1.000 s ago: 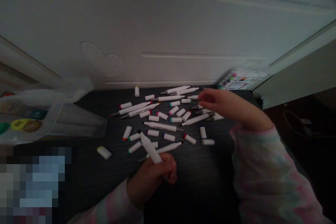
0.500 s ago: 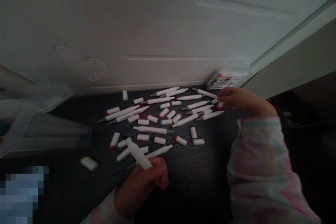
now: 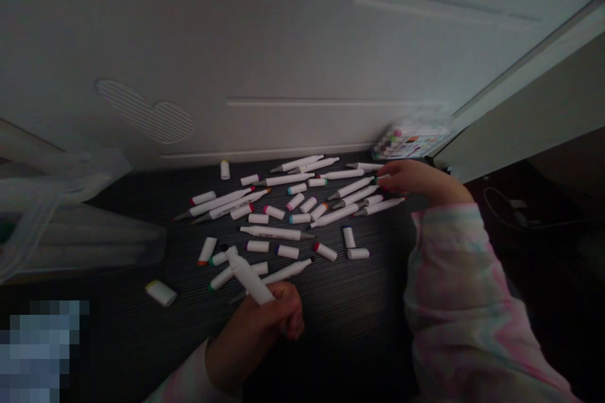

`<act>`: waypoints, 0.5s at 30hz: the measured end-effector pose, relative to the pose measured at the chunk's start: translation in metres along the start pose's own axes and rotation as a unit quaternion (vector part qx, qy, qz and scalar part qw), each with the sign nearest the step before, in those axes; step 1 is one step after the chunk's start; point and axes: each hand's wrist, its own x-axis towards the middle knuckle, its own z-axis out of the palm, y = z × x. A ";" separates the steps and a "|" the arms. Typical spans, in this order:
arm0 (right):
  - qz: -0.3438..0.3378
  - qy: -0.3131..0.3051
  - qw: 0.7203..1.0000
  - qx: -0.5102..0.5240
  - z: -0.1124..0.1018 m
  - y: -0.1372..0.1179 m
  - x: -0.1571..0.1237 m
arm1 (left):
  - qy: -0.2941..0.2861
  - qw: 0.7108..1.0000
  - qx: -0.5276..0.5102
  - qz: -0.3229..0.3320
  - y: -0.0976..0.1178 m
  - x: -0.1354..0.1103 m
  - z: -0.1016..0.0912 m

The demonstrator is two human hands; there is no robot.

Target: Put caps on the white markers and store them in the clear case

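Observation:
My left hand [image 3: 269,318] is closed around the barrel of a white marker [image 3: 253,280], its dark-tipped end pointing up and left over the loose caps. My right hand [image 3: 401,177] reaches down at the right side of the scattered pens, its fingers bent together beside a green-ended cap [image 3: 377,181]. What those fingers hold, if anything, is hidden. Several uncapped white markers [image 3: 269,233] with grey nibs lie across the dark surface. Among them are many loose white caps with coloured ends, such as a red one [image 3: 325,252] and an orange one [image 3: 207,250].
A white panel [image 3: 293,132] with raised patterns stands behind the pens. Against it at the right leans a clear case of markers [image 3: 411,138]. To the left is a translucent plastic box [image 3: 113,233]. A yellow-ended cap [image 3: 161,293] lies near that box.
My right hand has shifted left over the markers. A red-ended cap that showed below its fingers is now out of sight. My left hand and its marker stay still.

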 end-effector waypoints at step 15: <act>0.068 0.039 0.996 0.047 0.001 -0.003 0.003 | 0.009 1.000 -0.006 0.000 0.000 -0.001 0.000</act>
